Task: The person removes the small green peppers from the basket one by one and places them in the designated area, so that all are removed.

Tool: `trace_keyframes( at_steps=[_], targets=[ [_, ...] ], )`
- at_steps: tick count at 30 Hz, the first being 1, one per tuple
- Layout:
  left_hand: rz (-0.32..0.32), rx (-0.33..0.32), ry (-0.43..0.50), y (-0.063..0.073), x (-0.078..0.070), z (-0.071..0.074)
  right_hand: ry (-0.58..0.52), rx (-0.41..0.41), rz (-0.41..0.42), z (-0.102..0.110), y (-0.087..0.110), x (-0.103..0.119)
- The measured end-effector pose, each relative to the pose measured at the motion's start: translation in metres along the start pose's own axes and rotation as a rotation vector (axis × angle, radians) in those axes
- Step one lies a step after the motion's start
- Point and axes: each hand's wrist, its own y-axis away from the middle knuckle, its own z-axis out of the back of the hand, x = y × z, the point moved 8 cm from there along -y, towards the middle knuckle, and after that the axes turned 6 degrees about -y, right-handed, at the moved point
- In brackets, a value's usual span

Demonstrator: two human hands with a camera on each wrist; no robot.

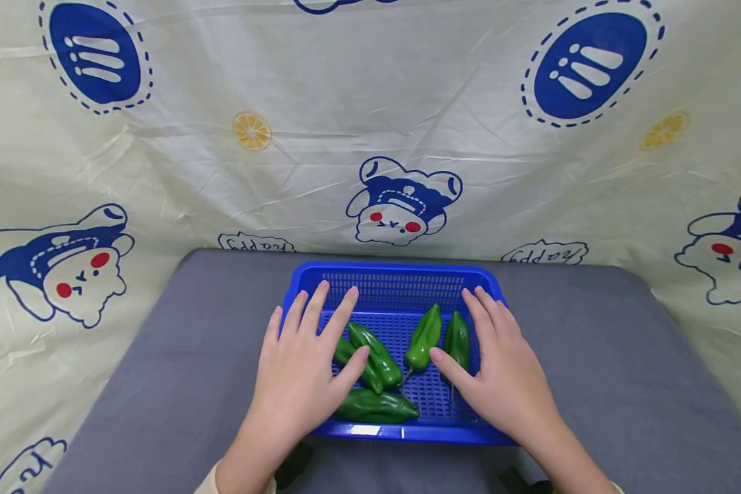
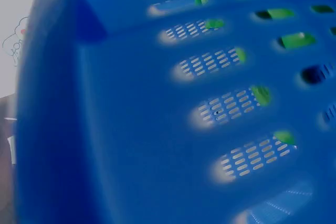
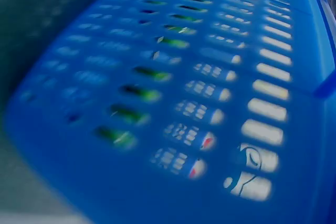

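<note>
A blue slotted plastic basket (image 1: 395, 432) lies in front of me with several green peppers in it. My left hand (image 1: 302, 374) is over its left side, fingers straight and spread, thumb near two slanting peppers (image 1: 375, 353). Below them a darker pepper (image 1: 377, 406) lies crosswise, partly hidden by that hand. Over the right side my right hand (image 1: 508, 374) has its fingers extended, its thumb between a bright green pepper (image 1: 425, 339) and a dark one (image 1: 457, 342). Neither hand grips anything. Both wrist views show the basket's wall (image 2: 131, 129) close up, with green visible through the slots.
The basket stands on a table covered in grey cloth (image 1: 593, 357). Behind it hangs a pale curtain (image 1: 309, 185) printed with blue cartoon bears and orange slices. Dark shapes (image 1: 293, 465) lie below the basket's front edge, too obscured to identify.
</note>
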Motion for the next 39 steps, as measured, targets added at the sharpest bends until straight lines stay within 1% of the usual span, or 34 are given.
trace_keyframes(
  at_steps=[5, 8, 12, 15, 18, 22, 25, 27, 30, 33, 36, 39],
  targets=[
    [0.004, -0.005, -0.001, -0.001, 0.001, 0.001, 0.002, -0.03, -0.04, 0.006, 0.013, -0.021],
    [-0.001, -0.009, 0.005, -0.002, 0.0, 0.0, 0.008, -0.022, -0.086, 0.009, 0.021, -0.035],
    [-0.007, -0.011, 0.012, -0.001, -0.001, 0.0, -0.004, 0.045, -0.155, 0.005, 0.03, -0.051],
    [-0.007, -0.003, 0.014, -0.001, 0.0, 0.0, -0.029, 0.094, -0.186, -0.001, 0.037, -0.058],
    [-0.003, 0.014, 0.012, -0.001, 0.001, -0.001, -0.051, 0.111, -0.191, -0.004, 0.043, -0.063],
    [-0.001, 0.053, 0.011, 0.001, 0.002, -0.004, -0.067, 0.135, -0.192, -0.007, 0.05, -0.065],
    [-0.009, 0.082, 0.018, 0.002, 0.002, -0.006, -0.074, 0.186, -0.228, -0.012, 0.054, -0.069],
    [-0.019, 0.09, 0.022, 0.002, 0.003, -0.005, -0.083, 0.219, -0.26, -0.016, 0.058, -0.072],
    [-0.04, 0.094, 0.028, 0.001, 0.004, 0.0, -0.097, 0.254, -0.303, -0.021, 0.061, -0.077],
    [-0.068, 0.091, 0.029, -0.001, 0.003, 0.011, -0.107, 0.275, -0.332, -0.024, 0.062, -0.08],
    [-0.102, 0.094, 0.026, -0.005, 0.0, 0.026, -0.113, 0.297, -0.35, -0.026, 0.061, -0.083],
    [-0.146, 0.08, 0.011, -0.011, -0.007, 0.044, -0.122, 0.309, -0.348, -0.026, 0.062, -0.085]
  ],
)
